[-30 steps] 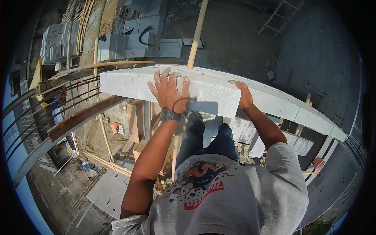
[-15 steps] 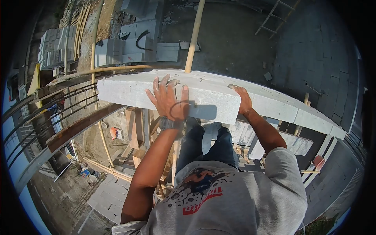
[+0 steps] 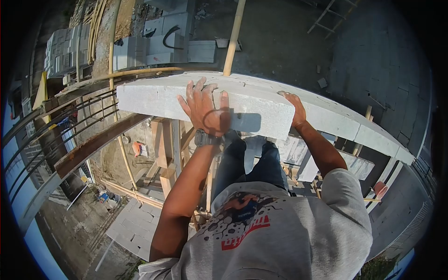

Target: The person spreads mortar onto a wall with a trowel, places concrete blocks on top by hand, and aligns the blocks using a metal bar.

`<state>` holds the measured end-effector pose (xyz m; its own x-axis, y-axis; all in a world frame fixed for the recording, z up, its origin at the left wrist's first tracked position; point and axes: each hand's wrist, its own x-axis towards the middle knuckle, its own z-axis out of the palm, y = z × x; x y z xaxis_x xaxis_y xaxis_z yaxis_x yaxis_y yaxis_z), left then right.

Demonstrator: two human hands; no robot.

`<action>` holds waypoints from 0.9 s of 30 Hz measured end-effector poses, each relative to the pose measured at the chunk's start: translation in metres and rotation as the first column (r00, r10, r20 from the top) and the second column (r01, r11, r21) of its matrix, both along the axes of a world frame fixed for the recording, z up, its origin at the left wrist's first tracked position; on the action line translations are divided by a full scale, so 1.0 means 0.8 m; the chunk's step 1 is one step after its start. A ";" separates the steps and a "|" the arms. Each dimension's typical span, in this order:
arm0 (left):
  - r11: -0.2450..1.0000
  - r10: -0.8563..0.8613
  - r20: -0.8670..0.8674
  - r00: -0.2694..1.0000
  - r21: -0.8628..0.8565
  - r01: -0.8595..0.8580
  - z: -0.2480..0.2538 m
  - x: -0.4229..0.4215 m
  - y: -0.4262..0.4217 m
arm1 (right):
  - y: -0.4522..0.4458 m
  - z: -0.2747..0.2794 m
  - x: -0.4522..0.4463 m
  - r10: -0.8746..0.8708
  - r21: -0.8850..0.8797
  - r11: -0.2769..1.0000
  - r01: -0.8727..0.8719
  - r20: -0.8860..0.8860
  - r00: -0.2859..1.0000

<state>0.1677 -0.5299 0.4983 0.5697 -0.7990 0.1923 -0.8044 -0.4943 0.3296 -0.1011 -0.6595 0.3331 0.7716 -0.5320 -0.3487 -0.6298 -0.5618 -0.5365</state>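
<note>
The dark ground lies far below, taking up the far middle of the view. Near, at the bottom, is the person's grey shirt. Across the middle, bowed by the lens, a pale block wall runs off to the right. The light block lies on the near side of that line, directly in front of the person, its long face turned near and its right end standing proud of the wall face. How it is seated underneath cannot be told.

To the left, a brown wooden plank slants near and down from beneath the block's left end, and a bamboo pole rises on the far side of the wall.

The left hand is spread over the near face, fingers fanned and fingertips at the upper edge, thumb apart. The right hand is at the right end, fingers bent over the top corner; its thumb is hidden, so whether it pinches cannot be told. A dark watch sits on the left wrist.

Compared with half a second ago, both hands and the block's right end appear slightly farther right. The whole view has shifted too, so any slide of the block is slight at most; this looks like fine adjustment or steadying rather than a lift.
</note>
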 end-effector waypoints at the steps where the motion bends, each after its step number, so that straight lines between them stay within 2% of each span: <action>1: 1.000 0.018 -0.011 1.000 -0.018 -0.019 0.001 -0.003 0.005 | -0.003 0.010 0.005 -0.017 0.073 0.997 0.019 -0.022 1.000; 3: 0.995 0.052 -0.020 0.998 -0.085 -0.053 -0.001 -0.002 -0.001 | 0.005 -0.008 -0.001 0.046 -0.074 0.996 -0.046 -0.005 0.999; 5: 0.997 0.052 0.002 0.999 -0.065 -0.052 0.004 -0.002 -0.002 | 0.004 -0.017 -0.005 0.102 -0.239 0.967 -0.090 0.039 0.994; 7: 0.990 0.075 -0.003 0.997 -0.119 -0.075 0.001 -0.003 -0.005 | 0.004 -0.019 -0.009 0.127 -0.320 0.942 -0.096 0.076 0.989; 10: 0.982 0.093 -0.001 0.996 -0.165 -0.092 0.002 -0.005 -0.007 | -0.001 -0.009 -0.001 0.061 -0.217 0.975 -0.040 0.091 0.994; 11: 0.982 0.077 -0.007 0.997 -0.173 -0.077 0.000 -0.005 -0.004 | -0.002 0.003 0.003 0.006 -0.104 0.995 0.001 0.067 0.998; 13: 0.980 0.052 -0.011 0.999 -0.192 -0.053 -0.003 -0.001 0.000 | -0.002 0.018 0.012 -0.047 -0.004 0.999 0.047 0.047 0.998; 14: 0.964 0.052 -0.023 0.998 -0.261 -0.057 -0.001 -0.003 -0.004 | -0.002 0.020 0.013 -0.051 -0.015 0.999 0.052 0.056 0.997; 18: 0.963 0.040 -0.060 0.997 -0.264 -0.055 0.000 0.000 0.001 | 0.002 0.013 0.012 -0.033 -0.130 0.990 0.051 0.143 0.989; 21: 0.950 -0.003 -0.092 0.996 -0.311 -0.026 -0.003 0.006 0.005 | 0.005 -0.019 -0.001 -0.023 -0.122 0.992 0.037 0.114 0.993; 22: 0.960 -0.001 -0.075 0.997 -0.279 -0.020 -0.001 0.008 0.007 | 0.003 -0.018 0.001 0.002 -0.143 0.990 0.017 0.129 0.992; 26: 0.894 -0.008 -0.336 0.942 -0.425 -0.144 -0.001 0.033 0.023 | 0.002 -0.001 0.007 0.037 -0.208 0.978 0.011 0.228 0.973; 27: 0.905 0.051 -0.268 0.962 -0.394 -0.158 0.010 0.059 0.027 | 0.000 -0.001 0.013 0.049 -0.212 0.977 0.000 0.224 0.973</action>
